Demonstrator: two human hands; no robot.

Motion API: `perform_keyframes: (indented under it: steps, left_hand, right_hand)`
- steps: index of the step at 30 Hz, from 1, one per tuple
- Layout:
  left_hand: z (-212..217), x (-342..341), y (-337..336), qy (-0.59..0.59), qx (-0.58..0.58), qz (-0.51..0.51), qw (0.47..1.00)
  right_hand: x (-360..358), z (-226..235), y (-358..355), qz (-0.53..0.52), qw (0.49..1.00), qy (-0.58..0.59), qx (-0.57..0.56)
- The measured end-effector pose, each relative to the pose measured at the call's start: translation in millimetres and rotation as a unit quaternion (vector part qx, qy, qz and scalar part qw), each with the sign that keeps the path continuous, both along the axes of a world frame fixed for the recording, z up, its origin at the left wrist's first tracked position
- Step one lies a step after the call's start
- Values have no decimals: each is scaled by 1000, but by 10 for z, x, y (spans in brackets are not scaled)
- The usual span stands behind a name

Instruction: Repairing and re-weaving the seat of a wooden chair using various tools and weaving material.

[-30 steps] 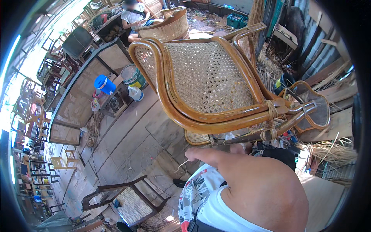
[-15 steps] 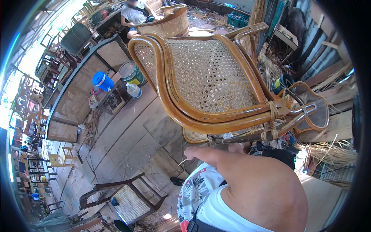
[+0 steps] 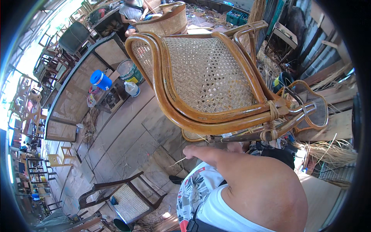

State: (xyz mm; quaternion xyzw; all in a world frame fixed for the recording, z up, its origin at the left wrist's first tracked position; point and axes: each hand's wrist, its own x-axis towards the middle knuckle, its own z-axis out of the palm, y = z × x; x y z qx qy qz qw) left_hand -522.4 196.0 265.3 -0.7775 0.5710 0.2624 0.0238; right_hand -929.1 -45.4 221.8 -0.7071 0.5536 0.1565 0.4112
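Note:
My left hand (image 3: 189, 151), at the end of the bare arm that crosses the lower middle, is closed on a thin pale cane strand (image 3: 177, 162). The strand's free end points down and left over the floor. Beyond the forearm shows a small part of my right hand (image 3: 235, 147); its fingers are hidden. Both hands are just below the lower rail of a large rattan chair (image 3: 216, 123). Its glossy brown frame is bound with cane at the joints, and its woven cane panel (image 3: 205, 73) is turned toward me.
Left of my knees a dark wooden chair (image 3: 148, 207) with a woven seat lies tipped. A low bench (image 3: 103, 98) bears a blue jug (image 3: 101, 79), with a plastic bottle (image 3: 132, 89) beside it. Another person (image 3: 131, 13) sits far off. Loose cane bundles (image 3: 328, 152) lie right.
The strand in my left hand now reaches further left and looks straighter. My left hand has moved slightly up and left. The far person's arms have shifted.

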Motion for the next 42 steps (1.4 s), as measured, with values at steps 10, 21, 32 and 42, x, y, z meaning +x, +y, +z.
perform_keyframes:
  steps: [10, 21, 32, 42]
  left_hand:
    - [-106, -3, 72, 29, 4, -7, 1000]
    - [-349, -16, 67, 63, 6, -24, 998]
    - [-78, -241, -327, 92, 6, -32, 995]
    - [4486, -2846, -1746, 734, -26, -314, 602]
  right_hand:
    - [-2, 181, -3, -2, 1000, -1, 17]
    - [-17, 140, 5, -11, 1000, 7, 17]
    - [25, 113, 27, -12, 1000, 6, 9]
    - [207, -112, 343, -121, 992, -34, 20]
